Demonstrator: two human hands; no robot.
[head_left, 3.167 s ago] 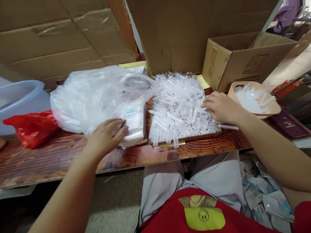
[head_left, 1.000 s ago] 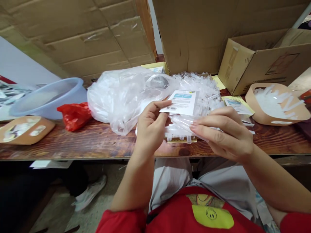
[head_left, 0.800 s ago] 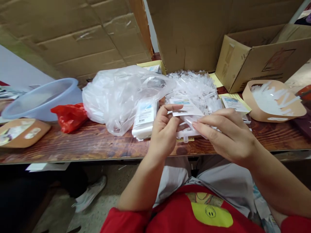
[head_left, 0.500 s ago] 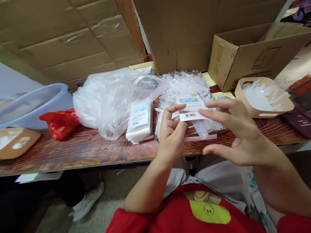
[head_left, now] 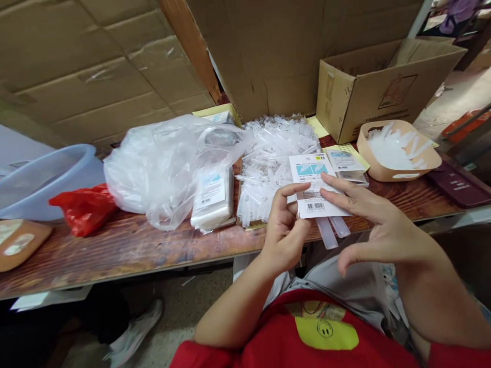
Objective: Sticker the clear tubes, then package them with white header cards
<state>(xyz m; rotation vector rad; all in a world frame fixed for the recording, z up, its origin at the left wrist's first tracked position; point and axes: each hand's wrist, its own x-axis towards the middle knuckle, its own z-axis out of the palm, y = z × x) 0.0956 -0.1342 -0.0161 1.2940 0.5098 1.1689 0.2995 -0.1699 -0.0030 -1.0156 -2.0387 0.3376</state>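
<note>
Wood-grain worktable (head_left: 153,245) against cardboard panels (head_left: 253,56): printed card (head_left: 307,197) held above the near edge, two translucent strips (head_left: 327,234) projecting below it.
The left hand (head_left: 286,235) grips the card's left edge; the right hand (head_left: 391,230) is spread wide, fingertips against the card face, thumb apart. Card and strips are together; how the strips are supported cannot be seen, and no sleeve is visible around them. Many loose clear tubes (head_left: 264,191) remain heaped behind the hands, and the peach bowl (head_left: 387,171) at right contains more strips. A stack of clear sleeves (head_left: 213,197) lies left of the heap, partly overlapped by a bulky plastic bag (head_left: 153,163). The card and right hand partly block the heap's near right corner.
</note>
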